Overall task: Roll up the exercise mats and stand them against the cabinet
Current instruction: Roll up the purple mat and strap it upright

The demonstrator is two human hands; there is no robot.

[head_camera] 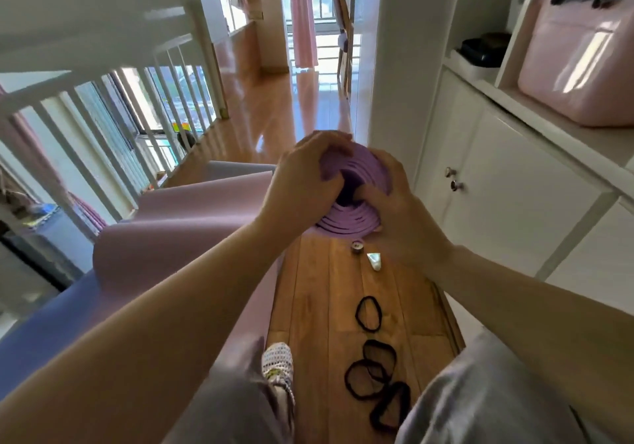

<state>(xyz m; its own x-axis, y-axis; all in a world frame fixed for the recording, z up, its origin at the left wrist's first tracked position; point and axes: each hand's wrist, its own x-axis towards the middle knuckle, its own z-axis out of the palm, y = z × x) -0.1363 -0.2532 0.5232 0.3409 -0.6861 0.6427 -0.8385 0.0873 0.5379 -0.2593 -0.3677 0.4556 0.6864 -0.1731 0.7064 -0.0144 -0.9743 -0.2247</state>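
Note:
A purple exercise mat (346,224) stands rolled on end on the wooden floor, its spiral top facing me, close beside the white cabinet (507,182). My left hand (305,172) grips the roll's upper left rim, fingers curled over the edge. On the right side, my right hand (387,196) holds the rim with its fingers tucked into the dark centre hole. A second mat (178,237), pinkish-purple on one face and blue at its near edge, lies loosely curved on the floor to the left.
Several black elastic loops (370,361) lie on the floor near my knees, and a small metal piece (356,247) and a white clip (374,260) lie just before the roll. A white railing (103,141) runs along the left. A pink case (576,66) sits on the cabinet shelf.

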